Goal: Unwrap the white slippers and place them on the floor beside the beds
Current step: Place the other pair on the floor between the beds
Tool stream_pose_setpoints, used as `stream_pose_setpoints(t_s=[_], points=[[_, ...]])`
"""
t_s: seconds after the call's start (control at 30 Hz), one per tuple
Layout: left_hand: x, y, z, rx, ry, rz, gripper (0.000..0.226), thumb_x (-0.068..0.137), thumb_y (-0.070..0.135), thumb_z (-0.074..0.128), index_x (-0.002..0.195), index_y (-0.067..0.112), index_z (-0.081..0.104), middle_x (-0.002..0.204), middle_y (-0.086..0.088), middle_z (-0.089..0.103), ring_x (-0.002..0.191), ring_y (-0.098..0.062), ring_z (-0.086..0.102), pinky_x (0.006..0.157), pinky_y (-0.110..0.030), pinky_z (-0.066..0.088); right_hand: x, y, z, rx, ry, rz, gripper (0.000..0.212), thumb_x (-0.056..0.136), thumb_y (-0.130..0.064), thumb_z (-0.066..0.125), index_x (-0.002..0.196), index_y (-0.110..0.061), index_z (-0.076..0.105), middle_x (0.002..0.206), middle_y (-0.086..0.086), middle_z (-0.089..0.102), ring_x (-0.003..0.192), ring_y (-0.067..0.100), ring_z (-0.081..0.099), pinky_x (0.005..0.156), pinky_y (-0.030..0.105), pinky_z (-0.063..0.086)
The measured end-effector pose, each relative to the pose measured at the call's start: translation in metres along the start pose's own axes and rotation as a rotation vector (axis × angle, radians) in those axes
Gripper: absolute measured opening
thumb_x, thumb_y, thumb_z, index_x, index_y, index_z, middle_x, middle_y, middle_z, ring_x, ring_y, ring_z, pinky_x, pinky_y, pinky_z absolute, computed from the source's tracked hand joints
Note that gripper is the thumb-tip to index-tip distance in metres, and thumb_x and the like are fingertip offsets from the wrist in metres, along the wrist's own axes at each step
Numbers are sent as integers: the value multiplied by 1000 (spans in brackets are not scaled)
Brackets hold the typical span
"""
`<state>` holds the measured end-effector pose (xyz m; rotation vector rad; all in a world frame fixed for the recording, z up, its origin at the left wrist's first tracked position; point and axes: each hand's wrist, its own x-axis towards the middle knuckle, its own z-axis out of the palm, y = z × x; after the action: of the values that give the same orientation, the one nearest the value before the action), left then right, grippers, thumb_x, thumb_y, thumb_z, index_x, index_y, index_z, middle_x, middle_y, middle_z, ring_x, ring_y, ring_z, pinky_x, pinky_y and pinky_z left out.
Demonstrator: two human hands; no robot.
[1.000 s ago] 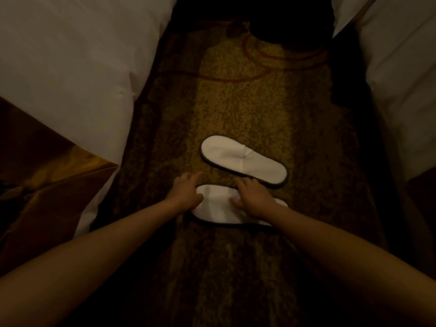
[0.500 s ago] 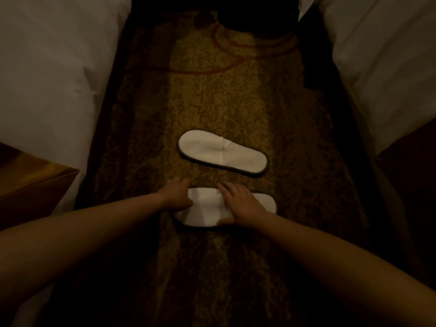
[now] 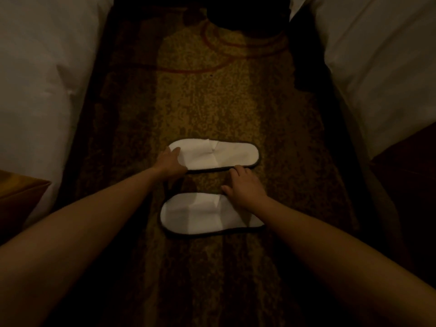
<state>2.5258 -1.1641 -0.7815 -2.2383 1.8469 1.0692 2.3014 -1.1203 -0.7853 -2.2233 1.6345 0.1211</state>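
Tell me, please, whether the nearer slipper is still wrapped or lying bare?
Bare: the nearer slipper lies flat on the carpet, no wrapper visible on it.

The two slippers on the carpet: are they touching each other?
No: a strip of carpet shows between the far slipper and the near slipper.

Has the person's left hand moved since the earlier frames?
Yes. The left hand has left the nearer white slipper and gone forward to the toe end of the farther white slipper lying on the patterned carpet.

Open carpet (image 3: 212,102) runs between two beds (image 3: 42,90), blocked only by slippers (image 3: 219,156).
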Motion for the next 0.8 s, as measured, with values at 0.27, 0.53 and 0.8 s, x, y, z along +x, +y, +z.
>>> stream_pose_setpoints(t_s=[0.27, 0.53, 0.8], points=[[9, 4, 2, -48, 23, 3, 76, 89, 28, 59, 149, 11, 15, 158, -17, 7, 145, -32, 9, 117, -39, 18, 2, 3, 0, -28, 14, 11, 50, 92, -39, 48, 129, -7, 42, 137, 14, 40, 121, 31, 41, 103, 39, 33], [9, 7, 11, -29, 90, 0, 73, 91, 35, 53, 149, 11, 16, 158, -17, 7, 145, -33, 9, 118, -39, 15, 4, 8, 2, -98, 20, -2, 53, 93, -39, 45, 133, -7, 38, 140, 16, 37, 121, 32, 40, 101, 40, 34], [-83, 13, 0, 253, -65, 3, 73, 92, 56, 33, 150, 22, 6, 161, -3, -1, 147, -25, -5, 116, -53, 3, -48, -27, -30, 268, -179, 344, 70, 91, -55, 38, 146, -15, 20, 155, 18, 13, 140, 37, 17, 114, 48, 16]])
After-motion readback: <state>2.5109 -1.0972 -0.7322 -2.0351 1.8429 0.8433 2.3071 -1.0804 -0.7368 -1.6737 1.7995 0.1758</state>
